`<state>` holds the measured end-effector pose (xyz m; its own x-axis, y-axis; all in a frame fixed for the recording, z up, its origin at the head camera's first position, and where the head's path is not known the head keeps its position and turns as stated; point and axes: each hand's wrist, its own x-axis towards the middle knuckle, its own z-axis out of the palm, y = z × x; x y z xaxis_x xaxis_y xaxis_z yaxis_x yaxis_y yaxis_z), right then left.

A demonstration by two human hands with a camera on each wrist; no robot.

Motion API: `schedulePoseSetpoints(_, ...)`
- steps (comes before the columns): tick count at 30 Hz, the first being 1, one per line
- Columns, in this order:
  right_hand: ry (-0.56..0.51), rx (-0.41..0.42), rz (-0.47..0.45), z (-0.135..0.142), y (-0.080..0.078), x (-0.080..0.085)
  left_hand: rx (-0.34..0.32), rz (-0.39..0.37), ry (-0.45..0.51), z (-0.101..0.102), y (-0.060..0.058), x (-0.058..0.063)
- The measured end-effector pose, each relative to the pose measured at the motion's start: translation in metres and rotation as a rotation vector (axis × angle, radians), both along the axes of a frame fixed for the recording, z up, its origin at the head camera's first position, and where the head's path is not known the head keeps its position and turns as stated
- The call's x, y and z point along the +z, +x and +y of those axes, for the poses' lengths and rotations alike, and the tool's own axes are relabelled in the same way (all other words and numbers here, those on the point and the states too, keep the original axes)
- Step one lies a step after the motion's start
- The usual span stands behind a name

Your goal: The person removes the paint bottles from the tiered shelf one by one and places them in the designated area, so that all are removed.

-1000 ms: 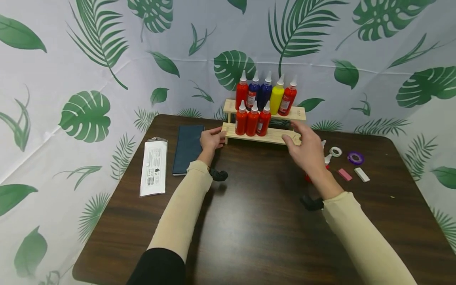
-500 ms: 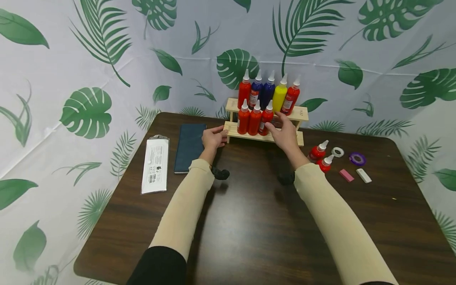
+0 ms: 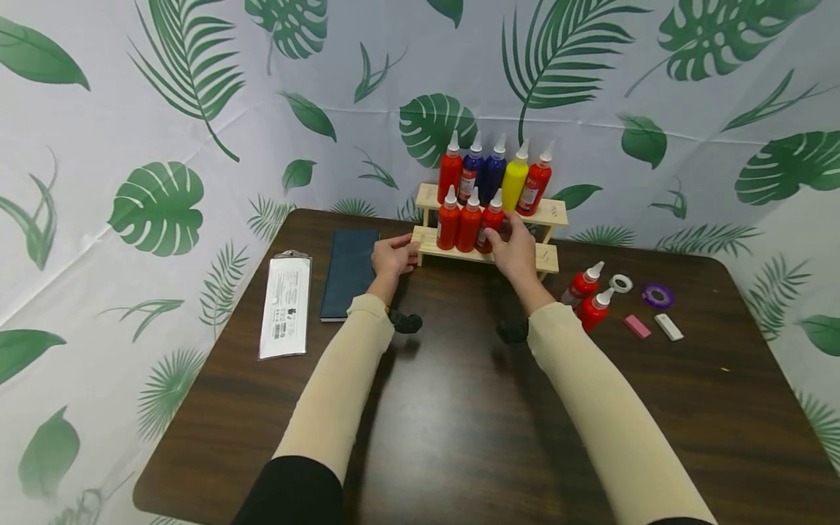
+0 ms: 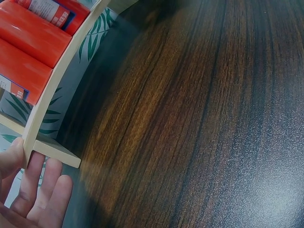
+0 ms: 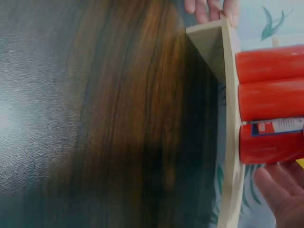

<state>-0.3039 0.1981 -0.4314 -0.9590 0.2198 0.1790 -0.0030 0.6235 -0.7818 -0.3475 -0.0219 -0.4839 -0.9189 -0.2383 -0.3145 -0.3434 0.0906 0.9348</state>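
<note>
A two-tier wooden rack [image 3: 545, 253] stands at the back of the table. Three red squeeze bottles [image 3: 448, 224] with white nozzles stand side by side on its lower shelf. My left hand [image 3: 391, 259] pinches that shelf's left end, thumb above and fingers below, as the left wrist view shows. At the rightmost front bottle [image 5: 270, 145], my right hand [image 3: 514, 251] holds its right side, thumb toward the front and fingers toward the back. Red, blue and yellow bottles [image 3: 515, 182] line the upper shelf. In the right wrist view, part of the right hand is cut off.
Two more red bottles [image 3: 580, 284] stand on the table right of the rack. Near them lie white tape [image 3: 620, 275], purple tape [image 3: 658, 285], a pink block [image 3: 637, 327] and a white block [image 3: 669, 327]. A dark notebook [image 3: 349, 273] and a white packet [image 3: 286, 306] lie left.
My right hand has moved left from the lower shelf's right end to the rightmost front bottle, uncovering the two bottles on the table. The left hand stays at the shelf's left end.
</note>
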Motion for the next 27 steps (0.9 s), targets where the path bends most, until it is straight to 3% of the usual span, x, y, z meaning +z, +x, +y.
schedulePoseSetpoints(4, -0.026, -0.007, 0.015, 0.004, 0.012, 0.0, -0.008, 0.005, -0.004, 0.0, 0.0, -0.001)
schedulePoseSetpoints(7, -0.071, 0.006, 0.027, 0.01, 0.031, 0.001, -0.013, -0.001, -0.002, 0.001, 0.0, -0.001)
schedulePoseSetpoints(11, -0.086, 0.026, 0.049, 0.021, 0.067, 0.001, -0.015, 0.003, -0.002, 0.001, 0.002, -0.001)
schedulePoseSetpoints(16, -0.031, 0.031, 0.054, 0.039, 0.118, -0.008, 0.002, -0.004, -0.006, 0.0, 0.004, -0.002)
schedulePoseSetpoints(23, 0.053, -0.01, 0.052, 0.074, 0.181, -0.028, -0.016, 0.024, 0.001, -0.001, 0.005, 0.0)
schedulePoseSetpoints(27, 0.071, -0.048, 0.032, 0.092, 0.209, -0.035, -0.019, 0.024, 0.003, -0.001, 0.004, 0.002)
